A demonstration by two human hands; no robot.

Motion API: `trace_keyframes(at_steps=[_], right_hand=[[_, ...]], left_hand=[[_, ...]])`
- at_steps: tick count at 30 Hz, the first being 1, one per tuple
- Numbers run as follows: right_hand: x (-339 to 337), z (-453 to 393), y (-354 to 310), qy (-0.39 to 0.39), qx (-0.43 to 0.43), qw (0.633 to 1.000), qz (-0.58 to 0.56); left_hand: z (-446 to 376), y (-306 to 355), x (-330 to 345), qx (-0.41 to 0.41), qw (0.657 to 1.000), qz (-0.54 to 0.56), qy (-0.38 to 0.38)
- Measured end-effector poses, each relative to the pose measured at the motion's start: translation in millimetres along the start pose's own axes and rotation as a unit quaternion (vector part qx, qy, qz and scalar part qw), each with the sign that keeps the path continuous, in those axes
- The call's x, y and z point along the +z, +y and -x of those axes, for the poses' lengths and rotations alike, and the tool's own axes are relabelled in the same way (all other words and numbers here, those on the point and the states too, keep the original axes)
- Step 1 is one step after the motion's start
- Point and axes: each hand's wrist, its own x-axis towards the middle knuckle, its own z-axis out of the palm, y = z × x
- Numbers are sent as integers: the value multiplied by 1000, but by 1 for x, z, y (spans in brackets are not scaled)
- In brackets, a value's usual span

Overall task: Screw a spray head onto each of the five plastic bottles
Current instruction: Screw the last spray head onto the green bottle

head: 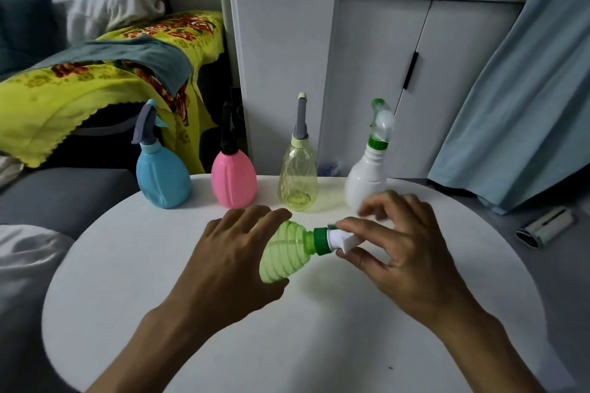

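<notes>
Four bottles stand upright in a row along the far edge of the round white table (127,265), each with a spray head on it: a blue bottle (163,177) at the left, then a pink bottle (234,179), a clear yellow bottle (298,179) and a white bottle (367,182) with a green collar at the right. Nearer, in the middle of the frame, the ribbed green bottle (282,252) lies tilted with its neck pointing to the right. The left hand (230,252) holds its body, the fingers curved over the top and the thumb under it. The right hand (402,249) pinches the white spray head (343,239) between thumb and fingertips, just beside the dark green collar (321,241) on the neck; the other fingers are spread and blurred. At the upper left of the frame a yellow flowered blanket (48,105) hangs over furniture, and a white cabinet (376,57) stands behind the table.
</notes>
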Motion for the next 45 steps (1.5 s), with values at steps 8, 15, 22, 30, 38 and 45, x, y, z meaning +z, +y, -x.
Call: trace_keyframes(at_steps=[8, 15, 22, 30, 38, 45], right_hand=[[8, 6, -17, -126, 34, 970, -205], [12, 3, -17, -105, 82, 944, -303], [14, 3, -19, -103, 131, 932, -320], [15, 4, -17, -106, 127, 934, -316], [13, 4, -17, -114, 137, 933, -311], [12, 3, -16, -114, 148, 940, -286]], left_hand=[[2, 5, 4, 23, 1000, -5, -9], [2, 4, 1, 23, 1000, -11, -2], [4, 6, 1, 27, 999, -31, 2], [2, 9, -2, 21, 998, -51, 7], [3, 11, 0, 25, 997, -67, 8], [2, 12, 0, 31, 997, -69, 12]])
